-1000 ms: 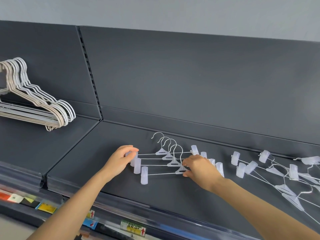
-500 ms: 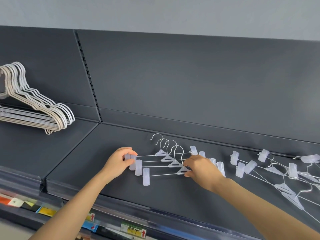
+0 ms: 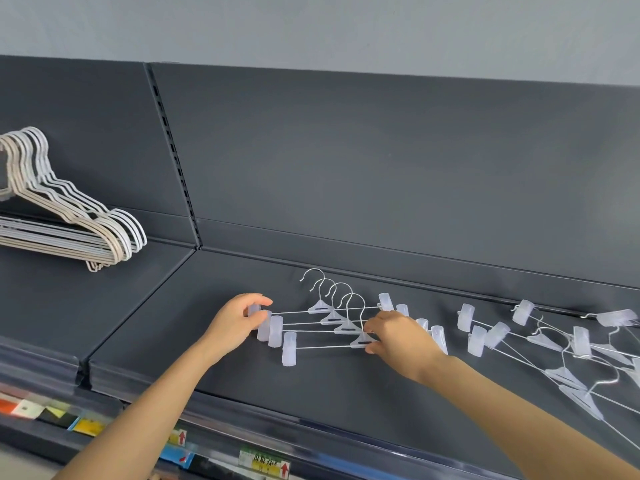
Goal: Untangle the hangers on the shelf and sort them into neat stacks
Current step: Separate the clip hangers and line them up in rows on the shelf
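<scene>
While flat on shelf (image 3: 207, 368), clip hangers (image 3: 332, 320) lie btwn hands.

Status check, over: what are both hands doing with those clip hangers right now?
Left hand pinching end clips; right hand on centre piece of front hanger. Four clip hangers fanned in row. Tangled pile waits right, unsorted.

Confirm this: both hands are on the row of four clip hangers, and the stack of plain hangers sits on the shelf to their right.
Not quite. The head view shows the stack of plain hangers to the left of the row of four clip hangers, which the left hand and right hand touch.
</scene>
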The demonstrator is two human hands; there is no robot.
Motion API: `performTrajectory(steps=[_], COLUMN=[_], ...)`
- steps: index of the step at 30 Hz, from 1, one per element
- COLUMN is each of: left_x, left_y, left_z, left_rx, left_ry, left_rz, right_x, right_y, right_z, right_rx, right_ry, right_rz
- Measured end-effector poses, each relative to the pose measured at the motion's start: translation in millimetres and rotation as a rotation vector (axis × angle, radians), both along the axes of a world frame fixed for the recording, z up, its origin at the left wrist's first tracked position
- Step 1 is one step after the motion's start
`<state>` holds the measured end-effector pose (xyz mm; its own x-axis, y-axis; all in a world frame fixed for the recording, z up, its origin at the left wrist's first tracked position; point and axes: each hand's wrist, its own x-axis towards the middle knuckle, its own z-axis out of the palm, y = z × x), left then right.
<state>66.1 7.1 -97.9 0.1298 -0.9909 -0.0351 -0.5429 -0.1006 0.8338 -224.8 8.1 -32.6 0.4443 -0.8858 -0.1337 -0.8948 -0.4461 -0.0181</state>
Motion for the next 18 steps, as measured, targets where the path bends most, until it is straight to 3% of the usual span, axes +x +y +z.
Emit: performTrajectory(steps=[10, 14, 18], left_x=[-28, -44, -68], left_y=[-4, -6, -8], left_z=[16, 22, 29], left_rx=[-0.049, -0.066, -0.093], left_ry=[-0.228, -0.386, -0.416], left_rz=[-0.073, -0.146, -0.246], right_x=[-9, -15, -35], right_y=[-13, -18, -20], right_z=[-28, -40, -37], right_rx=[-0.059, -0.070, -0.063], right_ry=[-0.100, -0.173, -0.234], right_rz=[-0.092, -0.076, 0.000])
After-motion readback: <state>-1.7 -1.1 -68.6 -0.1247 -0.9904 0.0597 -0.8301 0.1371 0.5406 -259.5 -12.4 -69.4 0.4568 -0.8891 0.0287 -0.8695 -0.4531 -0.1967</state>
